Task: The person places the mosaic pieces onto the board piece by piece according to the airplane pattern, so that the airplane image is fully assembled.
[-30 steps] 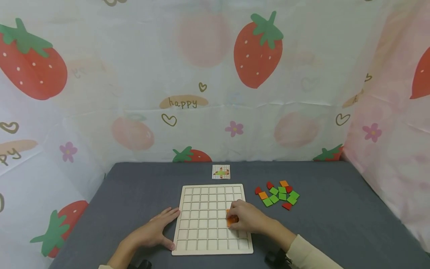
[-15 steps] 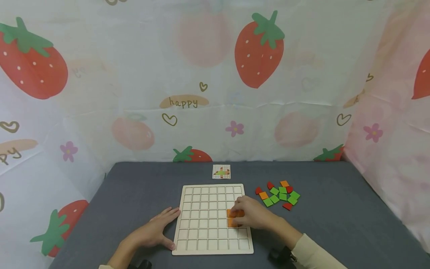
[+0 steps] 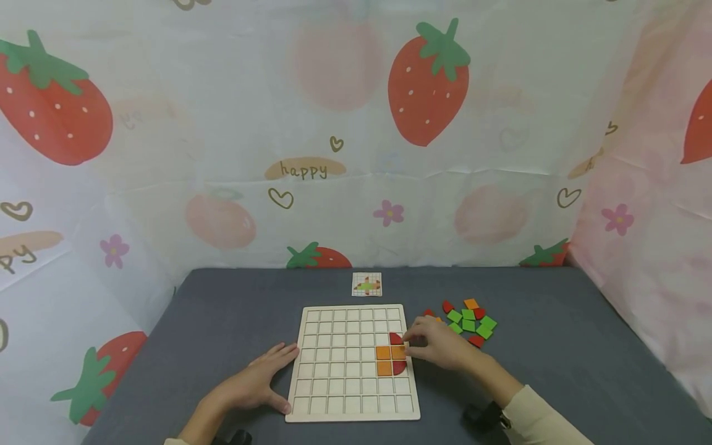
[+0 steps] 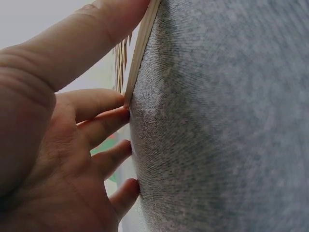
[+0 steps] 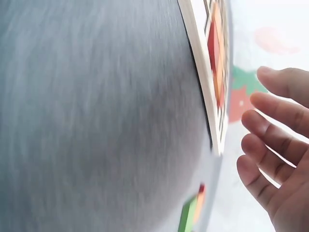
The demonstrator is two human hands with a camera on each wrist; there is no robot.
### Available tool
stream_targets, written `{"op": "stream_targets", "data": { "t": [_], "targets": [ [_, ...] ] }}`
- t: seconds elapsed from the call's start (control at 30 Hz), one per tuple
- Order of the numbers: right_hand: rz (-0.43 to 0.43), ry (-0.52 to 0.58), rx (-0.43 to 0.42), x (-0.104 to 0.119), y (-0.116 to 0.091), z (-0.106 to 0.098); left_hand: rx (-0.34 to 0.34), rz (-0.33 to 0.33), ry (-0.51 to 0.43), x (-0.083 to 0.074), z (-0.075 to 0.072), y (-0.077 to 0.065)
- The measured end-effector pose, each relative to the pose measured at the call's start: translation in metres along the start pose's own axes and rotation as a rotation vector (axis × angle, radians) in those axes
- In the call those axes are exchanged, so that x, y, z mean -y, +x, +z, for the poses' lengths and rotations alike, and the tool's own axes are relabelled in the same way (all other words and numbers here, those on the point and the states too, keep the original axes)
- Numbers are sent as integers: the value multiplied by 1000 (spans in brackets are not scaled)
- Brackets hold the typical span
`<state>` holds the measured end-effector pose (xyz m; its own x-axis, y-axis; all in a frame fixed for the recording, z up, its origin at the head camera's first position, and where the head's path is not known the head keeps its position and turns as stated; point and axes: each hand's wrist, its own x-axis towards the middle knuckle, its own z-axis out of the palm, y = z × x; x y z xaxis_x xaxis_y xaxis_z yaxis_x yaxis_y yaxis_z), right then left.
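A pale wooden grid board (image 3: 336, 371) lies on the grey cloth. Near its right edge sit orange square tiles (image 3: 384, 353) in a small block, with a red rounded-corner tile (image 3: 398, 368) below and another red tile (image 3: 395, 339) above. My left hand (image 3: 250, 384) rests at the board's left edge, thumb at the near corner and fingers spread higher up; the left wrist view shows them against the wooden rim (image 4: 141, 50). My right hand (image 3: 442, 345) hovers by the right edge, fingers loosely bent. In the right wrist view its fingertips (image 5: 254, 121) hold nothing.
Loose green tiles (image 3: 468, 324), red tiles (image 3: 476, 340) and orange tiles (image 3: 471, 303) lie scattered right of the board, partly hidden behind my right hand. A small picture card (image 3: 366, 285) lies behind the board. A strawberry-print curtain (image 3: 334, 111) surrounds the table.
My right hand has drawn back to the right from over the tiles, uncovering the orange and red tiles on the board. The left hand has stayed put.
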<state>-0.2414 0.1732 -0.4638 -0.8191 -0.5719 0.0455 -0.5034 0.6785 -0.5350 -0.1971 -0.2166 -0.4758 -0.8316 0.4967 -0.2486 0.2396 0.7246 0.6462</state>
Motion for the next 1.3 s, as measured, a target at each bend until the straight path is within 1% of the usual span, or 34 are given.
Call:
{"op": "stream_targets", "data": {
  "t": [0.13, 0.3, 0.53, 0.63, 0.77, 0.97, 1.2, 1.3],
  "targets": [
    [26, -20, -56, -10, -7, -12, 1, 0, -3, 0, 0, 0],
    [66, 1, -98, -23, -17, -29, 4, -9, -6, 0, 0, 0],
    [78, -86, -166, -49, -29, -50, 5, -11, -6, 0, 0, 0],
    [104, -97, -169, -60, -34, -56, 12, -13, -3, 1, 0, 1],
    [152, -93, -172, -71, -39, -61, 18, -13, -8, 2, 0, 1],
    [177, -89, -189, -87, -46, -64, 22, -7, -18, 3, -1, 1],
    [240, -19, -191, -104, -53, -66, 17, -14, -15, 3, 0, 1],
    [245, -24, -186, -112, -56, -66, 17, -20, -19, 2, 0, 1]
  ]
}}
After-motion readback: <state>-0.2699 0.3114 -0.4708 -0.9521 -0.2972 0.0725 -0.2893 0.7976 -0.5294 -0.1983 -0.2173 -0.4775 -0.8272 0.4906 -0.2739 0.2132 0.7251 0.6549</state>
